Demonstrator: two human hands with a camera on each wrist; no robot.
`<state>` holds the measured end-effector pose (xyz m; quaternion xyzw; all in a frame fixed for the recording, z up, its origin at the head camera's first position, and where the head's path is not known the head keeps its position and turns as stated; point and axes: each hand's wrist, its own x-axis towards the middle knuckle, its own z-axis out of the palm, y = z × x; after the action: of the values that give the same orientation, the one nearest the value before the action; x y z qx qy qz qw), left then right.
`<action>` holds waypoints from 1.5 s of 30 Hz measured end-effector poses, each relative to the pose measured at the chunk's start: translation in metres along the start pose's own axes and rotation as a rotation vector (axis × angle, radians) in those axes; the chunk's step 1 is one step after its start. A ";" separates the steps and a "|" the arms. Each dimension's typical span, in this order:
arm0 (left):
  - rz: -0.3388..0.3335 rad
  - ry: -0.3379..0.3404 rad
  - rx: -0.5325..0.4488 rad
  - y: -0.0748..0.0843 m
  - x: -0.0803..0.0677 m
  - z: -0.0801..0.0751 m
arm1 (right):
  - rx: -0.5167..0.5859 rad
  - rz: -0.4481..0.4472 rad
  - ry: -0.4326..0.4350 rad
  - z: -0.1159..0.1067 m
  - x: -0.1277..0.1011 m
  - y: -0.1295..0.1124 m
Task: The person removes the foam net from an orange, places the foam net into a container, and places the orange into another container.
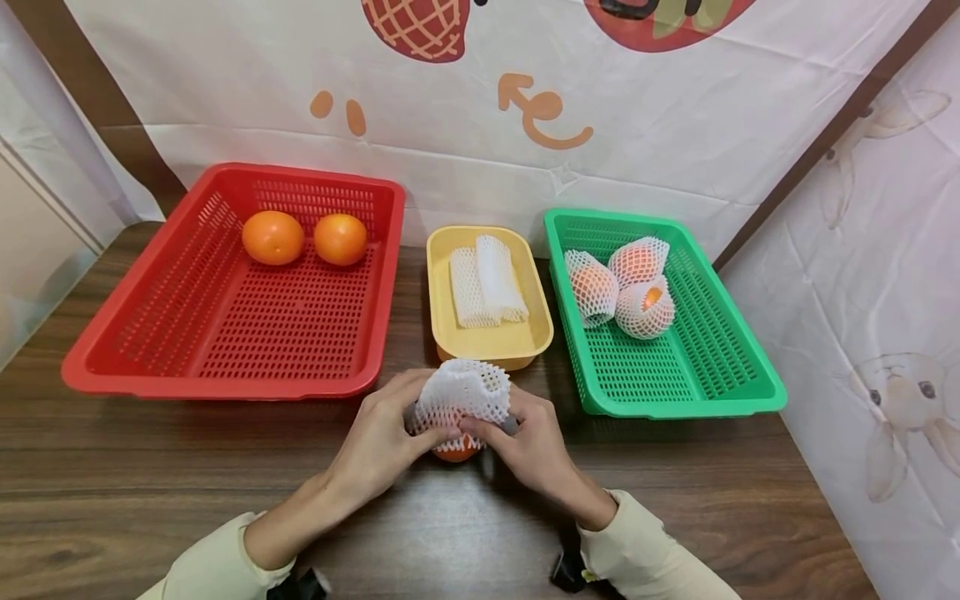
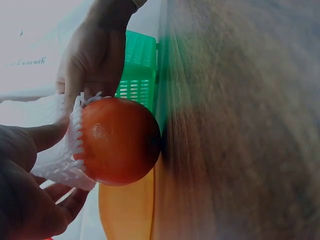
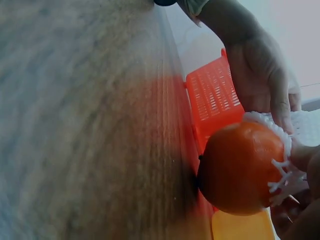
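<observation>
A white foam net sleeve (image 1: 461,396) is pulled over the upper part of an orange (image 1: 457,456), whose bare lower part shows beneath the mesh. My left hand (image 1: 386,429) grips the sleeve from the left, its thumb at the net's lower edge. From the other side, my right hand (image 1: 534,437) pinches the same edge, the two thumbs close together. In the left wrist view the orange (image 2: 120,142) sticks out of the net's mouth, low over the tabletop. The right wrist view shows the netting (image 3: 282,175) bunched against the orange's side.
A red basket (image 1: 225,387) at the left holds two bare oranges (image 1: 273,237). Behind my hands stands a yellow tray (image 1: 491,342) with two flat foam nets (image 1: 498,279). Three netted fruits (image 1: 643,308) lie in a green basket (image 1: 720,333) at the right. A printed cloth hangs behind.
</observation>
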<state>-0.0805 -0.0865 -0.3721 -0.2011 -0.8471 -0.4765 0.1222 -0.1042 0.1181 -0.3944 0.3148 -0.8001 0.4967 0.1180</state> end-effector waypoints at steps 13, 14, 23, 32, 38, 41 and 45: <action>-0.072 -0.166 0.004 -0.005 -0.002 0.006 | 0.030 0.099 0.099 0.002 -0.003 -0.003; -0.080 -0.178 0.001 -0.005 -0.002 0.006 | 0.038 0.107 0.094 0.001 -0.003 -0.003; -0.074 -0.254 -0.009 -0.006 -0.001 0.010 | 0.059 0.204 0.055 -0.006 0.002 -0.009; -0.066 -0.202 0.024 0.001 -0.003 0.003 | 0.177 0.314 0.081 -0.029 0.025 -0.048; -0.052 -0.150 0.012 0.012 -0.005 -0.012 | 0.207 0.357 0.082 -0.038 0.040 -0.032; -0.016 -0.114 0.006 0.020 -0.004 -0.023 | 0.155 0.370 0.101 -0.041 0.048 -0.023; 0.035 -0.037 0.006 0.033 0.001 -0.042 | 0.079 0.420 0.118 -0.042 0.062 -0.020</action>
<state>-0.0651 -0.1067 -0.3250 -0.2244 -0.8471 -0.4677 0.1154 -0.1449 0.1241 -0.3286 0.1160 -0.8198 0.5588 0.0465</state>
